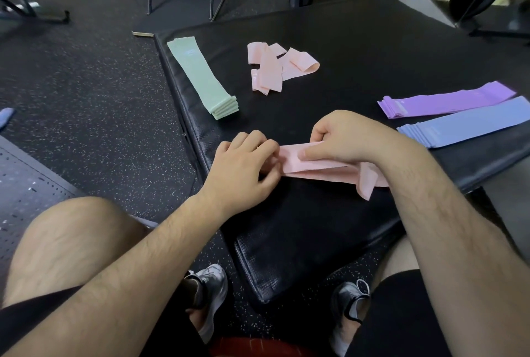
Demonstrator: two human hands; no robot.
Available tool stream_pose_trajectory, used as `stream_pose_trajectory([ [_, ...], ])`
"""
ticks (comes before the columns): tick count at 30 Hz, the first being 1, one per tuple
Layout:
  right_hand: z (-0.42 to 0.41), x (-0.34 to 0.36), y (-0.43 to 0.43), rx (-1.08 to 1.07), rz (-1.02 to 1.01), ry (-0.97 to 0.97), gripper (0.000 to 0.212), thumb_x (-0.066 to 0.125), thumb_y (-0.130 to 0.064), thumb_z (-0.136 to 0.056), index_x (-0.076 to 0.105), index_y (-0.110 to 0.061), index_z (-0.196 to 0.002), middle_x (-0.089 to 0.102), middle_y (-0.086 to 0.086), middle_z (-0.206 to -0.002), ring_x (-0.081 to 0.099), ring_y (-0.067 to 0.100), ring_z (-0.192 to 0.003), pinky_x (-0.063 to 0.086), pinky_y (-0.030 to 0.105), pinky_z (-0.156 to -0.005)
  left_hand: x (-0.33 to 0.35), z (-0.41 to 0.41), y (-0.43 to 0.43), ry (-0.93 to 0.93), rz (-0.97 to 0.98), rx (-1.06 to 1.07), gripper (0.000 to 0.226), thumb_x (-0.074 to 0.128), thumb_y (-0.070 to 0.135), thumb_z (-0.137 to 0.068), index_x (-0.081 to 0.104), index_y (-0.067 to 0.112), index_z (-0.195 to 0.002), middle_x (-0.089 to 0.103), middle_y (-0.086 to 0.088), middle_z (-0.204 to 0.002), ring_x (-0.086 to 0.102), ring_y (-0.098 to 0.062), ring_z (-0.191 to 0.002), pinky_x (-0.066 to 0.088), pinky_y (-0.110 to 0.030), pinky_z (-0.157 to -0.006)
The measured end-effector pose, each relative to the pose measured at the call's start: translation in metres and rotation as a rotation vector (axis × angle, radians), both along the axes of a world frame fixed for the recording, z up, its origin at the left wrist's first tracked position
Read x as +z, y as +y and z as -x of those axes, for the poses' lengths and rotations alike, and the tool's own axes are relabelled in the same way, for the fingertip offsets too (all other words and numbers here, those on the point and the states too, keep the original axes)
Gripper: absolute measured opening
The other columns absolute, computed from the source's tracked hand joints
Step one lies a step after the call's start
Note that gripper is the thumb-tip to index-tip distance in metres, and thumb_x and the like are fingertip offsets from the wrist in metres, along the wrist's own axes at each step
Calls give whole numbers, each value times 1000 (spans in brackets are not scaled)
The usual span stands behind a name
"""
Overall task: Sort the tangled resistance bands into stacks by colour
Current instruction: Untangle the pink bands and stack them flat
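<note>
Near the front edge of the black mat [358,41], seen from the head camera, a pink band [324,168] lay stretched out flat between the two hands. The left hand [246,167] sat at the band's left end with its fingers curled down over that end, holding it against the mat. The right hand [344,138] gripped the band just beside the left one, with the thumb laid flat across the top and the other fingers curled over the far edge. From that grip the band ran on to the right under the right wrist, where a folded flap of it stuck out toward the person. Farther back on the mat, well apart from the hands, a heap of loose pink bands [275,67] lay crossed over one another. To its left, along the mat's left edge, stood a neat green stack [200,75]. On the right side lay a purple stack [441,101], and just beside it, nearer the person, a blue stack [470,124], the two lying roughly side by side. Below the mat, two grey shoes [209,293] rested on the speckled floor [100,98].
</note>
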State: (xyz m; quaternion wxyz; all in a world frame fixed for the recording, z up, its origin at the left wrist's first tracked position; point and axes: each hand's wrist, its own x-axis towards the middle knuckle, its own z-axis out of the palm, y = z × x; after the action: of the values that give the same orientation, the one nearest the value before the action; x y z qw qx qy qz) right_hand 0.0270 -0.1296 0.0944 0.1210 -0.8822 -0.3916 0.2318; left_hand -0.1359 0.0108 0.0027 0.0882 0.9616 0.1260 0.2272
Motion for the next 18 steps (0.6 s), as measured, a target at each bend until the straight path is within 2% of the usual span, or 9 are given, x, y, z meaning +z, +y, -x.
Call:
stream_pose_trajectory([
  [8, -5, 5, -10, -16, 81, -19, 33, 76, -51, -80, 71, -19, -82, 60, -6, -73, 55, 15, -68, 41, 30, -60, 1, 0, -1, 28, -46, -25, 22, 48, 41, -91, 59, 35, -108, 50, 13, -106, 44, -15, -95, 32, -32, -75],
  [15, -11, -2, -15, 15, 178, -23, 19, 68, -44, -86, 70, -26, -80, 69, -4, -87, 66, 18, -83, 53, 36, -72, 7, -4, -5, 87, -69, -40, 26, 45, 39, -85, 60, 34, -104, 51, 12, -106, 46, -19, -95, 38, -35, -73],
  [18, -8, -6, -14, 3, 190, -33, 16, 67, -41, -84, 70, -26, -81, 70, -2, -88, 67, 19, -82, 51, 34, -67, 9, -6, -8, 71, -78, -27, 21, 48, 34, -82, 60, 28, -98, 50, 9, -102, 46, -21, -91, 39, -37, -72],
])
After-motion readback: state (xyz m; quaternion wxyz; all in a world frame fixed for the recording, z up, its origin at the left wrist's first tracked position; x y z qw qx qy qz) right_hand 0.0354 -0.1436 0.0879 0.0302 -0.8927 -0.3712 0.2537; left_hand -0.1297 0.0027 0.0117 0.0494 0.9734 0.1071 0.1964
